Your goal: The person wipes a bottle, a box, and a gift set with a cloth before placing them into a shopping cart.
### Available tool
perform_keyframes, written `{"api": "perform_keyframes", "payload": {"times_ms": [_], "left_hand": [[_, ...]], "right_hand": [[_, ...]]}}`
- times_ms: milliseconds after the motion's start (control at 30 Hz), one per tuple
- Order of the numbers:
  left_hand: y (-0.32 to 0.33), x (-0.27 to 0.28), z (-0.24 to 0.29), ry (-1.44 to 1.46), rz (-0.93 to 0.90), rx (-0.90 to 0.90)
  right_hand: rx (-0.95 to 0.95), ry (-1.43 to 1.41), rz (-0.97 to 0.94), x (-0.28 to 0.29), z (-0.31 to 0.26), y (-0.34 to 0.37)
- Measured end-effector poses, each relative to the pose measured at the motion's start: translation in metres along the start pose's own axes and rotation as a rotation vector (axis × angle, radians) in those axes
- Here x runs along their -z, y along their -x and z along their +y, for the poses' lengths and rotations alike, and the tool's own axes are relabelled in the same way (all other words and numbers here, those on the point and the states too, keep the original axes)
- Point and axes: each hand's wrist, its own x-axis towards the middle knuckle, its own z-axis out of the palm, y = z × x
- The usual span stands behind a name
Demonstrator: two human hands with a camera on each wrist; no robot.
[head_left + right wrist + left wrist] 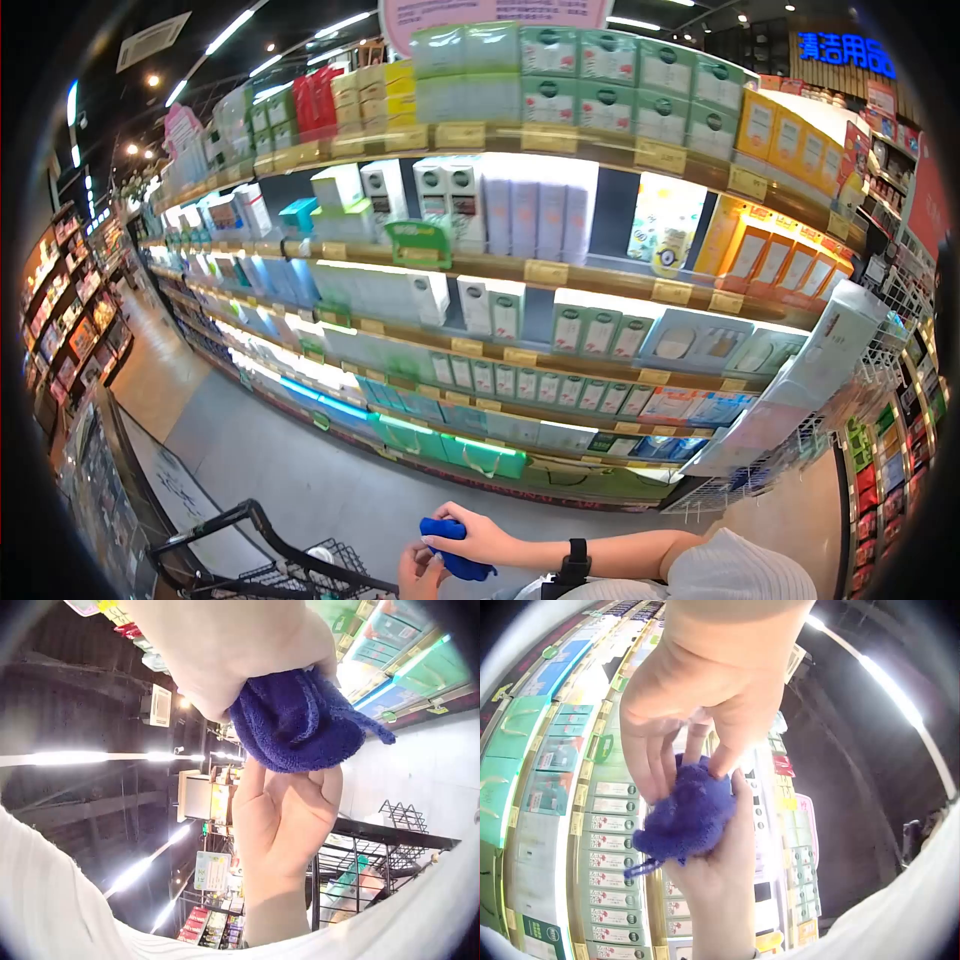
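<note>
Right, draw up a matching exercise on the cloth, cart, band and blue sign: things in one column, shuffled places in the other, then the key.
Things
1. cloth
2. cart
3. band
4. blue sign

Places
a. round the right wrist
b. top right of the head view
c. in the right grip
d. lower left of the head view

Pairs: 1-c, 2-d, 3-a, 4-b

You grip a blue cloth (289,727) in your right hand (232,645), and your left hand (289,817) touches it; on the view's right, a cart (397,835) stands near, stocked shelves (412,651) farther.
</note>
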Motion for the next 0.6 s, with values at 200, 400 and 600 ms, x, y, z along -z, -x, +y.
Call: {"api": "perform_keyframes", "payload": {"times_ms": [200, 400, 600], "left_hand": [[-0.075, -0.072, -0.015, -0.044, -0.355, -0.128], [-0.112, -0.211, 0.02, -0.173, -0.677, -0.099], [-0.136, -0.317, 0.021, -0.534, -0.902, -0.173]], "right_hand": [[0.011, -0.005, 0.219, 0.099, 0.011, 0.016], [0.16, -0.032, 0.561, 0.212, 0.03, 0.049], [0.166, 0.016, 0.817, 0.297, 0.036, 0.1]]}}
